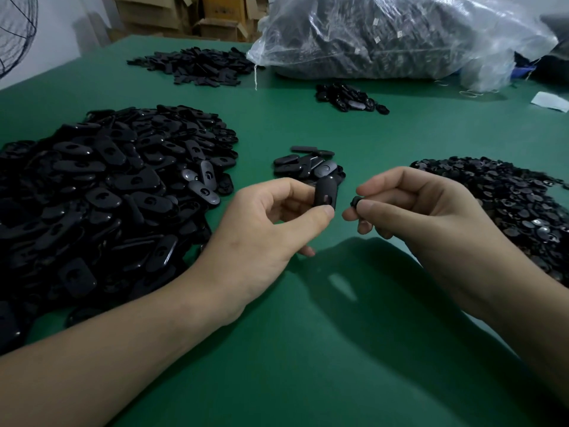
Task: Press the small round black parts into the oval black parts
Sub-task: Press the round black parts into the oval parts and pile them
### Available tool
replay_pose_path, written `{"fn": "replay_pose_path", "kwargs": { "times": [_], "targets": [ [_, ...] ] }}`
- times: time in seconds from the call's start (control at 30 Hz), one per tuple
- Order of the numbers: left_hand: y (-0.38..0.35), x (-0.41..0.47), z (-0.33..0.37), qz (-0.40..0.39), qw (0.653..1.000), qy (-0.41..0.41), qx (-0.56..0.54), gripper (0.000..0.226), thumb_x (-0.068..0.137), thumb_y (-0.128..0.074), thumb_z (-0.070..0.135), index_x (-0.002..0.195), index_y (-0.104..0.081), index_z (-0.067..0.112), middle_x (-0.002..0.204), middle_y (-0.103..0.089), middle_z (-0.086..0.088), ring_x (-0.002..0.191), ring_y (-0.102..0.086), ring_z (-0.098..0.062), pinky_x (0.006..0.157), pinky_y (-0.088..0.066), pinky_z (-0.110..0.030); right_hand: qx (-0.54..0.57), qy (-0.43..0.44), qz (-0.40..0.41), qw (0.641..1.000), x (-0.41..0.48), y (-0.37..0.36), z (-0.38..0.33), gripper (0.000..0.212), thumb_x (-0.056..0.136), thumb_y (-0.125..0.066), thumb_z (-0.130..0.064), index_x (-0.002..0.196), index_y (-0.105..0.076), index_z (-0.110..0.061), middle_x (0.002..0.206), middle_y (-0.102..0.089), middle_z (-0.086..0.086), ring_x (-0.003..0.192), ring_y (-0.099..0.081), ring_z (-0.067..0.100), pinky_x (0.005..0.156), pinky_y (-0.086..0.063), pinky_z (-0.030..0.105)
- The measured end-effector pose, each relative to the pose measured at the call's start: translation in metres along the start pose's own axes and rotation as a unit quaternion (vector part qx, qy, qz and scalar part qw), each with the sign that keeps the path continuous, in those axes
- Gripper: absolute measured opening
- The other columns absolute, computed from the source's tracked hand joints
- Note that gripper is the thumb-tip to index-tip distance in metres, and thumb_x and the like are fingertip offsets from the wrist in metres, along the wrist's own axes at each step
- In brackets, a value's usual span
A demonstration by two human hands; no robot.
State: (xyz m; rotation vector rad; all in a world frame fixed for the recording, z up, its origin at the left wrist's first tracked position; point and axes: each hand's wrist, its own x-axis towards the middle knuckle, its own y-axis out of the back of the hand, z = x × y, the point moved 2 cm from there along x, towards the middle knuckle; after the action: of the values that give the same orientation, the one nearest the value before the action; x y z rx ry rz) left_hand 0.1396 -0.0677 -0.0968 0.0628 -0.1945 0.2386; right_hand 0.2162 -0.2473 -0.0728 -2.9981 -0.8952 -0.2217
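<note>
My left hand [264, 223] pinches one oval black part [325, 192] upright between thumb and fingers, its round hole facing me. A short gap to the right, my right hand [421, 208] pinches a small round black part [356, 201] between thumb and forefinger. The two parts are close but apart, held above the green table [308, 349]. A big heap of oval parts [101, 192] lies at the left. A heap of small round parts [508, 198] lies at the right.
A small cluster of oval parts [308, 164] lies just behind my hands. Further back are another small pile [348, 97], a flat pile of black pieces [197, 66] and a large clear plastic bag [385, 35] of black parts. Cardboard boxes stand beyond the table.
</note>
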Motion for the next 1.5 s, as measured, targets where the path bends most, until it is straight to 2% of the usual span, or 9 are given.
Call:
{"fn": "replay_pose_path", "kwargs": {
  "times": [0.1, 0.17, 0.3, 0.53, 0.73, 0.97, 1.33, 1.5],
  "targets": [
    [0.0005, 0.0001, -0.0005, 0.006, 1.0, 0.008, 0.003, 0.006, 0.093, -0.073, 0.012, 0.093, -0.079, 0.015, 0.085, -0.075, 0.004, 0.082, -0.069, -0.011, 0.069, -0.061, -0.027, 0.0, -0.005, -0.005, 1.0, -0.0006, -0.0004, 0.0, 0.032, 0.07, -0.077, -0.026, 0.096, -0.071, -0.009, 0.09, -0.078, 0.013, 0.071, -0.067, 0.014, 0.064, -0.049, 0.016],
    [0.0002, -0.0001, -0.0014, -0.002, 1.0, 0.018, -0.005, 0.006, 0.094, -0.072, 0.011, 0.096, -0.077, 0.011, 0.09, -0.079, -0.001, 0.088, -0.076, -0.013, 0.072, -0.063, -0.028, -0.003, -0.006, -0.006, 1.0, -0.0008, -0.0002, -0.0002, 0.034, 0.068, -0.078, -0.03, 0.096, -0.073, -0.01, 0.09, -0.078, 0.012, 0.072, -0.067, 0.014, 0.063, -0.048, 0.016],
    [0.0002, -0.0007, -0.0017, -0.016, 1.0, 0.019, -0.009, 0.01, 0.094, -0.071, 0.01, 0.101, -0.077, 0.008, 0.088, -0.08, -0.006, 0.08, -0.078, -0.016, 0.07, -0.061, -0.024, 0.003, -0.004, -0.004, 1.0, -0.0001, -0.0001, -0.0003, 0.033, 0.065, -0.079, -0.032, 0.092, -0.075, -0.014, 0.089, -0.079, 0.011, 0.07, -0.066, 0.014, 0.063, -0.048, 0.017],
    [-0.001, -0.0002, -0.0021, -0.032, 0.999, -0.002, 0.023, 0.022, 0.096, -0.067, 0.001, 0.107, -0.079, 0.016, 0.094, -0.081, 0.001, 0.088, -0.077, -0.011, 0.078, -0.058, -0.019, -0.012, 0.012, 0.002, 1.0, -0.0014, -0.0015, -0.0008, 0.025, 0.073, -0.075, -0.016, 0.095, -0.073, -0.005, 0.085, -0.079, 0.011, 0.066, -0.068, 0.012, 0.063, -0.049, 0.013],
    [-0.0009, 0.0, -0.003, -0.013, 1.0, 0.015, 0.011, 0.015, 0.092, -0.074, 0.008, 0.105, -0.08, 0.012, 0.089, -0.081, -0.003, 0.082, -0.078, -0.015, 0.073, -0.06, -0.021, -0.07, 0.045, 0.025, 0.996, -0.0032, -0.003, -0.003, 0.018, 0.078, -0.078, -0.014, 0.093, -0.073, -0.008, 0.082, -0.078, 0.01, 0.069, -0.07, 0.017, 0.074, -0.058, 0.023],
    [-0.0007, 0.0, -0.0037, -0.008, 1.0, 0.022, 0.005, 0.013, 0.09, -0.077, 0.011, 0.103, -0.08, 0.012, 0.087, -0.081, -0.003, 0.081, -0.078, -0.015, 0.072, -0.059, -0.02, -0.118, 0.057, 0.044, 0.99, -0.0038, -0.002, -0.0034, 0.009, 0.083, -0.078, -0.008, 0.091, -0.075, -0.01, 0.08, -0.078, 0.005, 0.069, -0.072, 0.019, 0.074, -0.06, 0.026],
    [-0.0019, -0.0012, -0.0014, -0.007, 0.999, 0.033, 0.01, 0.01, 0.089, -0.078, 0.011, 0.098, -0.081, 0.013, 0.084, -0.08, -0.003, 0.08, -0.078, -0.014, 0.072, -0.06, -0.019, -0.13, 0.055, 0.046, 0.989, -0.0043, -0.0038, -0.0008, 0.005, 0.084, -0.078, -0.01, 0.088, -0.076, -0.012, 0.078, -0.078, 0.003, 0.066, -0.07, 0.011, 0.065, -0.053, 0.015],
    [-0.0025, -0.0025, 0.0002, -0.018, 0.999, 0.027, 0.015, 0.012, 0.089, -0.078, 0.01, 0.09, -0.081, 0.022, 0.08, -0.08, -0.001, 0.079, -0.078, -0.012, 0.07, -0.059, -0.018, -0.153, 0.058, 0.047, 0.985, -0.005, -0.0055, 0.0016, 0.005, 0.083, -0.08, -0.013, 0.086, -0.078, -0.016, 0.077, -0.077, 0.003, 0.067, -0.069, 0.011, 0.066, -0.054, 0.018]
  ]
}}
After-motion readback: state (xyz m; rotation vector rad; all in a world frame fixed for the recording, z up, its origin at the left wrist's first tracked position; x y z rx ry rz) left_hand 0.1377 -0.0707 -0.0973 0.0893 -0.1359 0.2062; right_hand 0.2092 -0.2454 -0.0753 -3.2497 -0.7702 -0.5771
